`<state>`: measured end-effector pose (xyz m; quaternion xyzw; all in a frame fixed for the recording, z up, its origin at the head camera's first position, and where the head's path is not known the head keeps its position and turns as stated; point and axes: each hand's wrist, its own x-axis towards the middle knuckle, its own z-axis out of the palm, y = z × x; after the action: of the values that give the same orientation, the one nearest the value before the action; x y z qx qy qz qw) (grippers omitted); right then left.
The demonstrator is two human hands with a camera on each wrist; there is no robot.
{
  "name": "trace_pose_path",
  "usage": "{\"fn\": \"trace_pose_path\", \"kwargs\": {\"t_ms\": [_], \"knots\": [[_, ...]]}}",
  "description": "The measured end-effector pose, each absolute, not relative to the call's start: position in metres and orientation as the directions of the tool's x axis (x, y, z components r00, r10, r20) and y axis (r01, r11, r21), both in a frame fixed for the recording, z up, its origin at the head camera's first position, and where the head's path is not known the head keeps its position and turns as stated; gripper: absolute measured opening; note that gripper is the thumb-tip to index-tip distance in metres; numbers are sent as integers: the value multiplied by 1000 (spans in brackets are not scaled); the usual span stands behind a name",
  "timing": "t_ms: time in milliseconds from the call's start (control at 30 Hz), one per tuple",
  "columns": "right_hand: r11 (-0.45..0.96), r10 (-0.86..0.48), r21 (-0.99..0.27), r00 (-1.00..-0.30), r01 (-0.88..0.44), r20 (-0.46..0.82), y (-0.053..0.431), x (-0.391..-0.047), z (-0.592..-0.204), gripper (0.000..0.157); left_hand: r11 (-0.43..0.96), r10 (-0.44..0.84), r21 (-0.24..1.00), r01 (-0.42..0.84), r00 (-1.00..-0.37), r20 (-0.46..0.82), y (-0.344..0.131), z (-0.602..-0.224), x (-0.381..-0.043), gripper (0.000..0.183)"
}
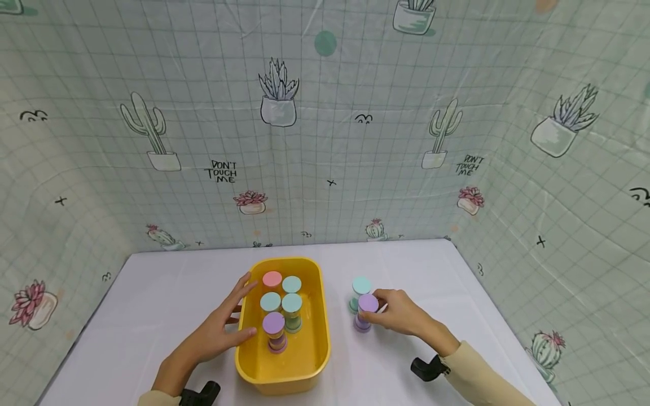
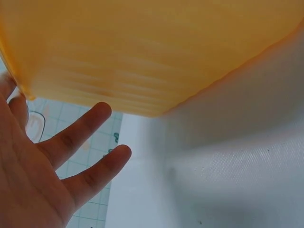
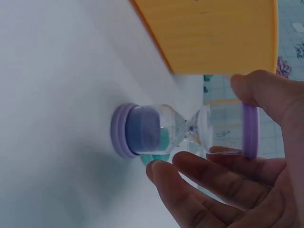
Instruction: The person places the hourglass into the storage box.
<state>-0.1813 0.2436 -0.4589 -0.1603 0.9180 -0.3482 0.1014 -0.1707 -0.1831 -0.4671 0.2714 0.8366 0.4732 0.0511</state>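
Observation:
My right hand (image 1: 401,312) pinches a purple-capped hourglass (image 1: 368,304) near its top, thumb on one side and fingers on the other. The right wrist view shows its dark sand lying at the base end; the purple hourglass (image 3: 142,128) is upright at the tabletop. Just behind it stands a teal-capped hourglass (image 1: 361,285), mostly hidden in the right wrist view. With fingers spread and fairly straight, my left hand (image 1: 215,330) rests at the left rim of a yellow bin (image 1: 325,332). Inside stand a purple hourglass (image 1: 274,324), a pink-capped one (image 1: 272,279) and several teal-capped ones (image 1: 291,303).
A white tabletop (image 1: 401,265) lies under everything. Behind it and along both sides hangs a gridded cloth (image 1: 330,141) printed with cactus drawings. Black camera mounts (image 1: 429,369) sit at both wrists. The bin's front part shows bare floor.

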Motion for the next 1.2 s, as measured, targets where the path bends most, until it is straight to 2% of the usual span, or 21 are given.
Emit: {"fn": "trace_pose_path", "kwargs": {"t_ms": [200,400,467,633,700,767,933,1000,1100,1200], "knots": [[775,-360,-573,-931,-266,-54,255,-182,-449,30,400,504,823,403,-847,169,-182,-467,-170,82],[820,-301,-528,-951,-220,-71,277,-189,-443,33,400,497,822,404,-850,176,-181,-466,-169,82],[829,-275,-527,-957,-189,-90,283,-190,-442,39,399,499,823,406,-848,176,-181,-466,-169,82],[831,-268,-539,-949,-139,-168,291,-190,-435,77,404,495,828,388,-854,159,-180,-465,-167,82],[823,-289,-548,-940,-147,-182,291,-191,-433,86,409,493,827,387,-856,157,-180,-465,-167,82],[817,-318,-552,-930,-169,-186,289,-193,-432,82,411,494,824,390,-855,158,-180,-466,-167,82],[810,-397,-523,-904,-266,-155,284,-200,-430,45,423,486,823,379,-861,147,-182,-469,-170,82],[818,-401,-503,-903,-279,-151,282,-202,-430,36,422,483,823,381,-862,152,-182,-470,-171,82],[833,-388,-485,-906,-266,-169,281,-204,-429,36,417,484,821,390,-860,163,-183,-471,-172,82],[840,-363,-491,-911,-230,-194,280,-203,-429,44,418,486,822,386,-860,157,-182,-472,-173,82]]}}
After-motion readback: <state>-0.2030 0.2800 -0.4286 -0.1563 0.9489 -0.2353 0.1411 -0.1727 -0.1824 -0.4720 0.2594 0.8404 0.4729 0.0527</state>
